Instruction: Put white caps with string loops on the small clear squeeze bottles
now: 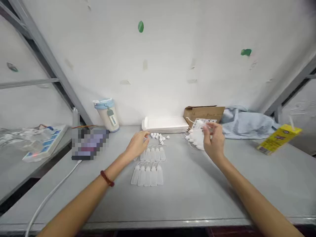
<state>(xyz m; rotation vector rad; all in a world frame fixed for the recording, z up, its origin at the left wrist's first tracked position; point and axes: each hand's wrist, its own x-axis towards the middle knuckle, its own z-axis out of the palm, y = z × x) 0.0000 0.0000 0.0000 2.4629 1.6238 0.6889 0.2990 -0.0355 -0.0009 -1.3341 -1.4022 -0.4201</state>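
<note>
10 or so translucent white pieces (147, 176) with thin cords lie on the grey table (182, 191) in 2 rows. The front row (153, 176) has 5, all in plain view; the back row (157, 154) seems to have about 5 (its left end is partly hidden). The left hand (136, 144) is beside that end, its fingers curled and narrow; whether they grip anything, I cannot tell. Small white bits (161, 138) lie loose beyond the back row, the nearest just beside the left fingertips.

The right hand (214, 141) hangs over the right side, thumb and forefinger close together, next to a bundle of white corded parts (196, 137). Something pale shows at those fingertips, but blur hides whether it is held.

Judging by the layout, the arranging looks partly done: both rows are neat, while the small bits and the bundle lie unsorted in front of the stacked white trays (165, 123) and the cardboard box (204, 113). How many parts are left in the bundle is too blurred to count.
</note>
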